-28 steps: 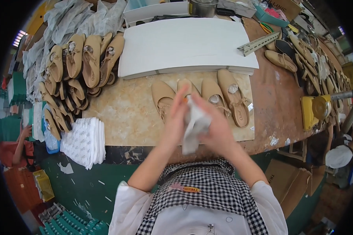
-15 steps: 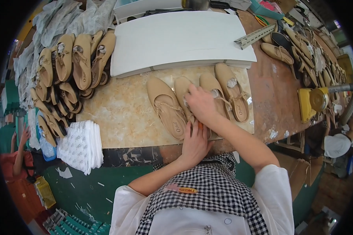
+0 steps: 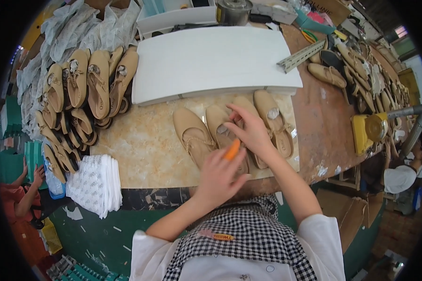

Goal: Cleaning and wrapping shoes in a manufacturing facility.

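Four beige mule shoes stand in a row in front of me, toes pointing away. My left hand (image 3: 220, 175) hovers over the heels of the first mule (image 3: 191, 129) and second mule (image 3: 214, 117), somewhat blurred, fingers stretched out. An orange cover (image 3: 231, 150) sits on one of its fingers. Over the second and third mule (image 3: 243, 104) is my right hand (image 3: 250, 129), thumb and forefinger apart with nothing visible between them. Crumpled paper shows in the second mule's toe and in the fourth mule (image 3: 267, 105); the third is partly hidden.
A white paper stack (image 3: 215, 61) lies behind the mules, a metal angle bar (image 3: 301, 56) on its right corner. Finished-looking mules (image 3: 98, 84) pile up left, above printed tissue sheets (image 3: 94, 182). More shoes (image 3: 361, 65) and a yellow fixture (image 3: 368, 133) stand right. A co-worker (image 3: 21, 201) is far left.
My left hand has lifted off the second mule's heel. My right hand has drawn back from its toe and opened, moving slightly right. The whole view has shifted a little.
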### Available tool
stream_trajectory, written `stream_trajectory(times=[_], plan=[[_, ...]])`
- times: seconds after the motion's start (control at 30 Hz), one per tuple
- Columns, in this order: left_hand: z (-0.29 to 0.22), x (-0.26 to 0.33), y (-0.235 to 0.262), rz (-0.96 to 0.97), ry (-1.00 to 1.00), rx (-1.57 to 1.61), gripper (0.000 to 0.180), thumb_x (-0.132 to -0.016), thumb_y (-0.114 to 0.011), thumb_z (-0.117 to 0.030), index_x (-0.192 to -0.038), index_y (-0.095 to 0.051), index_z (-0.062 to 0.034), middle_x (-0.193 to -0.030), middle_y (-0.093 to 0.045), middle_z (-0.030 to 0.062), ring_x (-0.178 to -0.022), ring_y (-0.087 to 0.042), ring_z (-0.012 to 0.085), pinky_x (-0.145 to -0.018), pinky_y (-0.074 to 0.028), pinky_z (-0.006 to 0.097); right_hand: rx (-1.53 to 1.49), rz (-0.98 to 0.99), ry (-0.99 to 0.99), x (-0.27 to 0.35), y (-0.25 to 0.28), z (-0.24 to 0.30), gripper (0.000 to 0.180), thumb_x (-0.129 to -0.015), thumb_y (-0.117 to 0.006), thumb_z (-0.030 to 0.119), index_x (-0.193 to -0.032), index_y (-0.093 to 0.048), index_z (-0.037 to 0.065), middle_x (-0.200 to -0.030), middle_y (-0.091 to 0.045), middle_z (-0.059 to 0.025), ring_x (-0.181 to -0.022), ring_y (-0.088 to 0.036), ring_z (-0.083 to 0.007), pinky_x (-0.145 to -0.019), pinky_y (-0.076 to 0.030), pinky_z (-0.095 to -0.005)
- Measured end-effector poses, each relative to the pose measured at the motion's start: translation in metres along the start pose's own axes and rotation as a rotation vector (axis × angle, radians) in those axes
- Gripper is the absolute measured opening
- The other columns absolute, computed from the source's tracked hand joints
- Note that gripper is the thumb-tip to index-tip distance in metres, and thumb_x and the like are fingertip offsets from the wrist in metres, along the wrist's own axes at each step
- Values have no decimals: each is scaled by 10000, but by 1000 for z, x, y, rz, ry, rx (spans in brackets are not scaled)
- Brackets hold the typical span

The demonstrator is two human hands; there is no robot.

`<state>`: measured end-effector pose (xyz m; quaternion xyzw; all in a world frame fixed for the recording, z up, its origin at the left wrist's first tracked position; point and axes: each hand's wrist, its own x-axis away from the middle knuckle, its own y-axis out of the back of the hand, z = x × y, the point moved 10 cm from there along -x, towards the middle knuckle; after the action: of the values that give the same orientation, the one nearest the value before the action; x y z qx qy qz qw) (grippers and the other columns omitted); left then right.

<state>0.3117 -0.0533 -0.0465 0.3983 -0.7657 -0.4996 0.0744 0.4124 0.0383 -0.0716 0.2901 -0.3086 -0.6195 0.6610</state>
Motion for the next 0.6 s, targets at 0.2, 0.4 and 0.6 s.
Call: stream_trajectory(times=[0.2,0.4,0.6], plan=[[-26,-8,14,226,304,1933,967,-836,-418,-677,-1460,108,-159,-1522,-92,137,-822,-642,241,-661,-554,316,-1459,400,-107,70,-26,65,534,-987,-312,396,-1314,-452,-2,-1276,-534,-118,-1206,-469,-205,-1001,-372,-320],[-62,-17,35,572,-99,2564,1032,-799,-445,-711,-1448,156,-178,-1470,-213,237,-652,-662,306,-444,-533,314,-1277,624,66,104,-15,96,530,-971,-409,332,-1380,-347,0,-1334,-475,-135,-1206,-464,-210,-1010,-366,-325],[100,-168,44,59,179,959,891,-839,-363,-702,-1436,-252,-49,-1444,-309,216,-1313,-347,337,-1054,-274,514,-1420,172,32,66,8,15,486,-946,-486,190,-1379,-360,9,-1270,-521,-111,-1143,-509,-178,-956,-411,-298]])
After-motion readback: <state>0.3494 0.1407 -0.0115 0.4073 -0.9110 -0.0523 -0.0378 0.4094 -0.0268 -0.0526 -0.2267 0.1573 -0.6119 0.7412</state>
